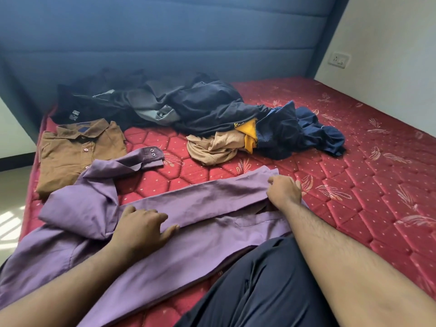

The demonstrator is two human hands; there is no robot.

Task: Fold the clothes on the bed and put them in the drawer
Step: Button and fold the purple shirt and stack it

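- Your left hand (141,228) lies flat on the purple shirt (99,246), fingers (168,230) straight and spread, pressing the folded edge down.
- Your right hand (284,191) sits at the far end of the same folded strip, fingers curled onto the cloth; whether they pinch it or only press it cannot be told.
- The purple shirt lies across the near part of the bed (354,185), one cuffed sleeve (146,158) with two buttons stretched onto the mattress. Its lower part is cut off by the frame edge and partly hidden under your forearms.
- A brown shirt (77,156) lies folded just beside the purple one, collar up; its neck label is dark and unreadable.
- A black garment (77,107) behind it carries a white printed neck label; the text is too small to read.
- An unfolded pile of dark clothes (200,102) sits further back, touching a tan garment (212,147) and a yellow piece (249,133).
- Yellow lettering on the dark hem beside the yellow piece starts with "K"; the rest is folded out of sight.
- A wall socket (339,59) shows on the right wall; its markings are illegible.
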